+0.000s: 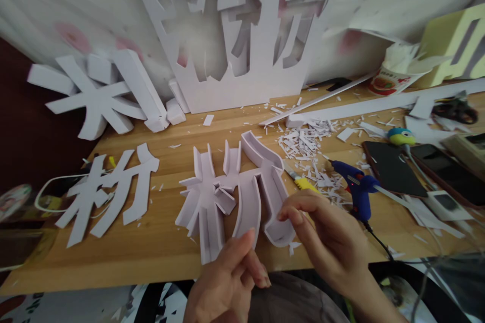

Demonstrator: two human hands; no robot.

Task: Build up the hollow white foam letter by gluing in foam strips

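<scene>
A white foam-board character with raised side walls [212, 186] lies on the wooden table in front of me, its channels facing up. My left hand [227, 277] is at its lower edge, palm turned up, fingers loosely bent and thumb apart. I see nothing in it. Beside the character's right-hand stroke hovers my right hand [329, 237], fingers curved and thumb a little away from the index finger, with no object visible between them. Whether its fingertips touch the wall is unclear. A yellow-handled cutter [305, 184] lies partly behind the right hand.
Right of my hands stands a blue glue gun [356, 186] with its cord, near two phones [394, 169]. White scraps [303, 141] are heaped behind. A flat cut character [132, 186] and a raised one [102, 101] are at left; a cut-out board [242, 86] leans on the wall.
</scene>
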